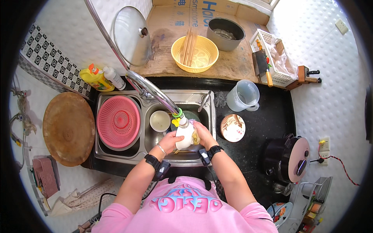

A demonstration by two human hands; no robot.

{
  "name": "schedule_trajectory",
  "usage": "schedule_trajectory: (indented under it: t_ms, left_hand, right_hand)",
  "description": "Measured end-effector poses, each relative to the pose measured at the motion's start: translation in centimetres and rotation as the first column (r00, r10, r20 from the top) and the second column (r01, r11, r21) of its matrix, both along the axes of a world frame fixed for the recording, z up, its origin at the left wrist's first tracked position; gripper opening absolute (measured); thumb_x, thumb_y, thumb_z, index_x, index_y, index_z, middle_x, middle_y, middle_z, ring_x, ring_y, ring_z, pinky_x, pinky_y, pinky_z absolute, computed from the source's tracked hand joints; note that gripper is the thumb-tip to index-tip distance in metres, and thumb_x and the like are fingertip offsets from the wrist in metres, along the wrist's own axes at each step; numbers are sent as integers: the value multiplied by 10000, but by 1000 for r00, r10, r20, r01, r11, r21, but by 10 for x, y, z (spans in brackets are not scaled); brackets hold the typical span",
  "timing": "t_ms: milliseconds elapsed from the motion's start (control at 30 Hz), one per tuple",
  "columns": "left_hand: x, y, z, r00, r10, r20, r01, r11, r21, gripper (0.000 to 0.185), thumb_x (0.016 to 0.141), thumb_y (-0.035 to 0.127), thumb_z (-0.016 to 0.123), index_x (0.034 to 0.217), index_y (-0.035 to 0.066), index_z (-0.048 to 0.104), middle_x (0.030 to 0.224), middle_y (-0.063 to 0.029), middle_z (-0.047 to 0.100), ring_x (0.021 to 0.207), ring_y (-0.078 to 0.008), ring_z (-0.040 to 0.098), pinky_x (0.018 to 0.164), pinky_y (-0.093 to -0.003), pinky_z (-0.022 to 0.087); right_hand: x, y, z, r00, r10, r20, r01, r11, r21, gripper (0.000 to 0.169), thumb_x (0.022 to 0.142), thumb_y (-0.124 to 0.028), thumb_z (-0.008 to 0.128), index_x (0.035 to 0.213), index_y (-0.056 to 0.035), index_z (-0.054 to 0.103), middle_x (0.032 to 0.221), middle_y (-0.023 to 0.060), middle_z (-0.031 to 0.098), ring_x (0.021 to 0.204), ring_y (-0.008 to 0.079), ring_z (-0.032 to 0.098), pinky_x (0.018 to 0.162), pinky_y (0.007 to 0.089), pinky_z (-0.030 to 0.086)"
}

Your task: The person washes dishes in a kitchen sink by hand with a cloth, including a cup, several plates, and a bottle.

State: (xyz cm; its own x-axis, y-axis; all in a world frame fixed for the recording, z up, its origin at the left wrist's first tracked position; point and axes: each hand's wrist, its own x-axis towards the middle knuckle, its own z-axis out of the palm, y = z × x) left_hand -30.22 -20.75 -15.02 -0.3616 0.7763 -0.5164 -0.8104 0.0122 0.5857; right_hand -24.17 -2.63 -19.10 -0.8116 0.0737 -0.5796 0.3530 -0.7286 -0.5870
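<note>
My left hand (171,142) grips a white bowl (183,139) by its near left side, thumb on the surface. Pressed against the bowl's right side, my right hand (204,134) holds a yellowish cloth (196,138). Both hands are over the right basin of a steel sink (151,142), just under the chrome faucet (157,90). Its tip has a green ring and a yellow lever, and water seems to run onto the bowl. Left of my hands, another bowl (160,121) with cloudy liquid sits in the basin. Behind the bowl a dark green round item (189,116) is partly hidden.
A pink colander (116,131) fills the left basin. To the right stand a stack of plates (233,128), a plastic jug (243,96) and an electric pressure cooker (287,160). Behind are a yellow basket (205,61) with chopsticks, a pot (225,34) and a cleaver (260,64).
</note>
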Motion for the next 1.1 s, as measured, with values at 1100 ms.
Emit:
schedule_trajectory:
  t_ms: [1100]
  left_hand:
    - [16, 34, -12, 931, 345, 118, -346, 938, -17, 362, 1003, 170, 395, 1359, 106, 408, 1321, -109, 524, 1201, -260, 524, 1012, -414, 437]
  right_hand:
    - [32, -90, -5, 981, -81, -178, 195, 341, 920, 466, 943, -178, 480, 1315, 77, 364, 1378, 321, 329, 1299, 465, 317, 1108, 484, 244]
